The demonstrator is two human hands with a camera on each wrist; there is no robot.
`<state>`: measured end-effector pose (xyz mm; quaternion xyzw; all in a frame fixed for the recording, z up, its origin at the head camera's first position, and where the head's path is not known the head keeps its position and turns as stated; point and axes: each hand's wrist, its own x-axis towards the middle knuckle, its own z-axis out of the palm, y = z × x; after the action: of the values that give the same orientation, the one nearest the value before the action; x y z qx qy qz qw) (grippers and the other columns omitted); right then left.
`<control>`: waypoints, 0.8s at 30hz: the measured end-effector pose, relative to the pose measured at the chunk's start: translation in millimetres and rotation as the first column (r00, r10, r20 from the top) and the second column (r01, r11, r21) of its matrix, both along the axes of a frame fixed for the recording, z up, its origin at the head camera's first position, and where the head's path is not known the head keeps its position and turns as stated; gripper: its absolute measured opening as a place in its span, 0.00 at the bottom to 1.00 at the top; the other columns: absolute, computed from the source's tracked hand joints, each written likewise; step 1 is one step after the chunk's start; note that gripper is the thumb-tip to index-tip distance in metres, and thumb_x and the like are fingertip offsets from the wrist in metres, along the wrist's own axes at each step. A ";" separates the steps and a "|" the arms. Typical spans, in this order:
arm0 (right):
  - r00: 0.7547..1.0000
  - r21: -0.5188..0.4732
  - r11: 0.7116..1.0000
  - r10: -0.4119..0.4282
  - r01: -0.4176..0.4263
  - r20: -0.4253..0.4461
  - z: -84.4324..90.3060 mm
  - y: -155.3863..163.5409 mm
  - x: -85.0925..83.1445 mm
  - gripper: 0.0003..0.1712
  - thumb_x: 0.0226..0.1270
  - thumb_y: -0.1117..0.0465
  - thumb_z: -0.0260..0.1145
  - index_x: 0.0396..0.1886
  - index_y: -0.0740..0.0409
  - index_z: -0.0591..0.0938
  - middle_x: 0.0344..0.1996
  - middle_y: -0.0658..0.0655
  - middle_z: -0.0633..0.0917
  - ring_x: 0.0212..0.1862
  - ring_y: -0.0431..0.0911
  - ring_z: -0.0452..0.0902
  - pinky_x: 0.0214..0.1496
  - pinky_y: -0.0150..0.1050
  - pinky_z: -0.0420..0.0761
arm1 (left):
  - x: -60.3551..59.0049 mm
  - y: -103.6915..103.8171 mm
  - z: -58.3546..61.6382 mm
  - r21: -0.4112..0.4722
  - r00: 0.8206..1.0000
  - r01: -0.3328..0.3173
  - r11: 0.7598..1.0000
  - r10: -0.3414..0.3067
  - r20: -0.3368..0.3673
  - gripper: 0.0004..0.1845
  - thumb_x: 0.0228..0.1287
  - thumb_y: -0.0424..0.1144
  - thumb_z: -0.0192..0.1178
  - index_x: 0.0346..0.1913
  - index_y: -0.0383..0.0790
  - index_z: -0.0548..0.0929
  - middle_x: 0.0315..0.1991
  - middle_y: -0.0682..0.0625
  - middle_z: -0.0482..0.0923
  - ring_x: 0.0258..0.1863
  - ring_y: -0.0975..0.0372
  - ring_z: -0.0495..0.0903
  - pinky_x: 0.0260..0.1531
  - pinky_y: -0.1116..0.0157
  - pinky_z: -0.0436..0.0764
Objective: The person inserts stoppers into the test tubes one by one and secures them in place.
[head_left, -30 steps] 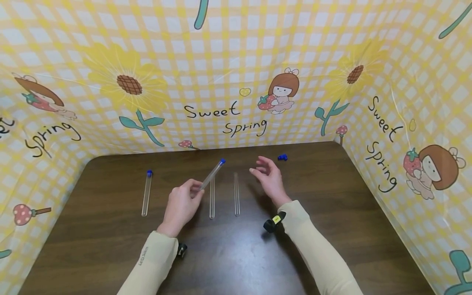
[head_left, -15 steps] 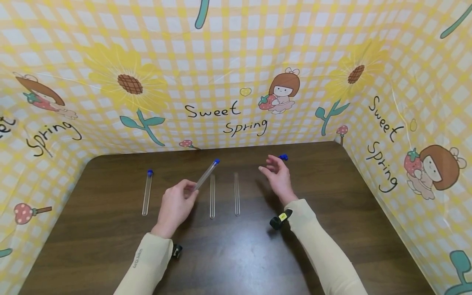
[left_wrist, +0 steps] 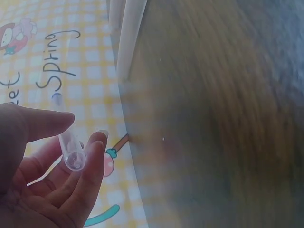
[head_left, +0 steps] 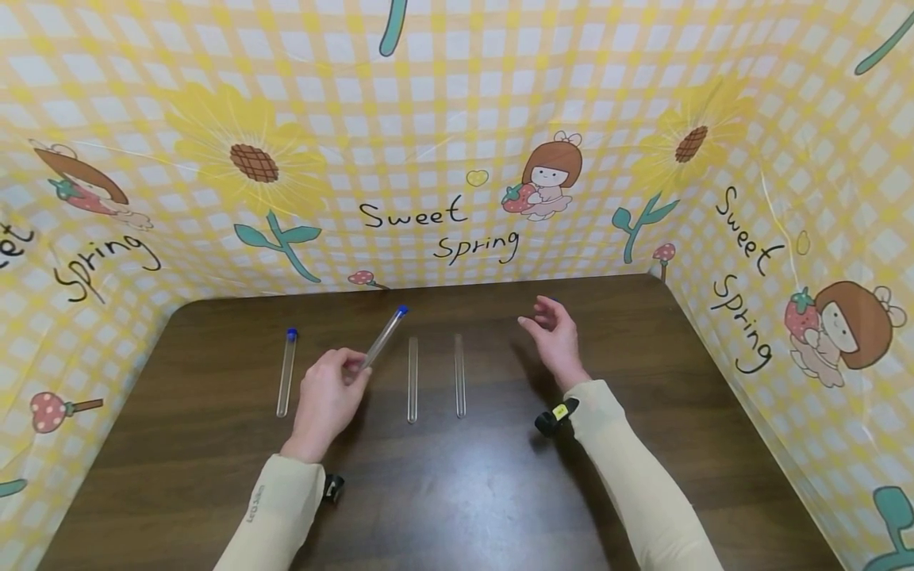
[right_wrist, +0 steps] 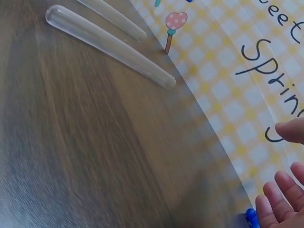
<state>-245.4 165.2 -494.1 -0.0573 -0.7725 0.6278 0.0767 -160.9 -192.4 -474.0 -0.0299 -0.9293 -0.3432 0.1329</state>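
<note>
In the head view my left hand (head_left: 327,403) holds a clear test tube (head_left: 382,339) by its lower end, tilted up to the right, a blue cap on its top. The left wrist view shows the tube's rounded bottom (left_wrist: 75,160) between thumb and fingers. My right hand (head_left: 558,342) hovers over the right side of the table, fingers loosely bent and holding nothing. Close by its fingers lie blue caps (right_wrist: 251,217), seen in the right wrist view and mostly hidden by the hand in the head view.
Two uncapped test tubes, a left one (head_left: 412,381) and a right one (head_left: 460,377), lie mid-table between the hands. A blue-capped tube (head_left: 286,373) lies farther left. Yellow checked cloth (head_left: 428,159) walls the back and sides of the dark wooden table (head_left: 457,492).
My left hand has carried the capped tube to the left, away from the two uncapped tubes. My right hand has moved right and now covers most of the loose blue caps.
</note>
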 end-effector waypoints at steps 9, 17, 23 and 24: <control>0.999 0.019 1.000 -0.021 0.021 0.029 -1.2 10.9 -5.4 0.33 0.67 0.61 0.73 0.70 0.61 0.73 0.62 0.63 0.77 0.62 0.56 0.73 0.63 0.51 0.72 | -0.1 -10.5 0.3 -0.004 1.000 -0.021 1.000 0.020 -0.004 0.08 0.65 0.31 0.68 0.45 0.32 0.85 0.38 0.42 0.82 0.35 0.52 0.82 0.37 0.51 0.81; 0.998 0.042 0.998 -0.052 0.050 0.037 -2.8 20.6 -11.1 0.34 0.67 0.63 0.72 0.70 0.64 0.72 0.63 0.64 0.76 0.61 0.57 0.73 0.63 0.50 0.72 | -0.5 -20.7 -1.2 -0.015 0.999 -0.044 0.999 0.043 -0.020 0.09 0.64 0.31 0.69 0.45 0.31 0.85 0.36 0.42 0.83 0.34 0.51 0.82 0.37 0.51 0.81; 0.999 0.080 0.996 -0.041 0.038 0.033 -3.2 26.5 -14.5 0.34 0.67 0.63 0.72 0.70 0.66 0.72 0.63 0.66 0.76 0.61 0.58 0.73 0.64 0.51 0.70 | -0.1 -32.3 -1.8 -0.028 0.997 -0.070 0.997 0.068 -0.038 0.09 0.64 0.31 0.69 0.44 0.30 0.85 0.35 0.42 0.83 0.33 0.51 0.82 0.38 0.50 0.79; 0.999 0.091 0.995 -0.041 0.038 0.033 -3.4 27.7 -15.1 0.34 0.67 0.63 0.72 0.70 0.66 0.71 0.63 0.66 0.76 0.62 0.59 0.72 0.64 0.51 0.70 | -0.1 -34.1 -2.0 -0.029 0.997 -0.075 0.997 0.074 -0.038 0.09 0.64 0.31 0.69 0.44 0.30 0.85 0.35 0.42 0.83 0.33 0.51 0.82 0.38 0.51 0.79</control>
<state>-260.5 192.9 -497.6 -0.0800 -0.7999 0.5895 0.0784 -161.0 -226.5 -476.1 -0.0037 -0.9323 -0.3233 0.1624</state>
